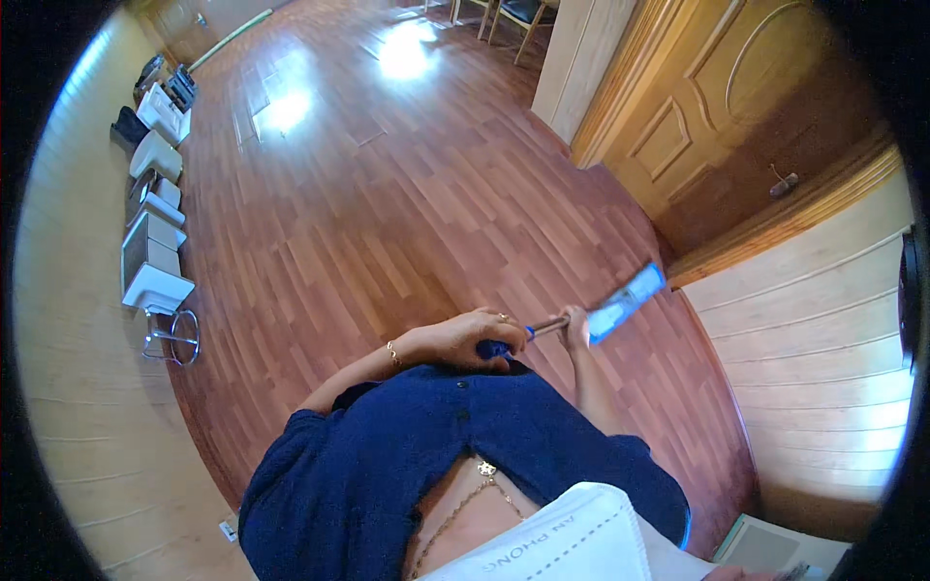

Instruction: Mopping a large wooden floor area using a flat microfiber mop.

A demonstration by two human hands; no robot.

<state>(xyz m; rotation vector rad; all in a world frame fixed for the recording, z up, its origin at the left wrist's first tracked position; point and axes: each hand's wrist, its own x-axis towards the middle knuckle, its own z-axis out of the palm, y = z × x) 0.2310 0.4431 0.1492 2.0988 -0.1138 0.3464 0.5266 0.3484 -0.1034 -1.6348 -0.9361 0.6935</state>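
Note:
I hold a flat mop across the front of my body, its pole (549,326) slanting out to the right. My left hand (463,339) is wrapped round the blue grip at the pole's upper end, close to my dark blue shirt. Further along, my right hand (575,325) is closed round the pole, with part of its fingers hidden. Beyond that hand, the blue and white mop head (628,302) lies at the floor near the wooden door. Much of the pole's lower part is hidden behind my right hand.
Brown plank flooring (387,232) stretches ahead. A wooden door (736,116) with a metal handle stands at the right, beside a pale panelled wall (804,358). Along the left wall are white boxy items (160,261) and a round-based metal stand (174,336). Chairs (518,19) stand far off.

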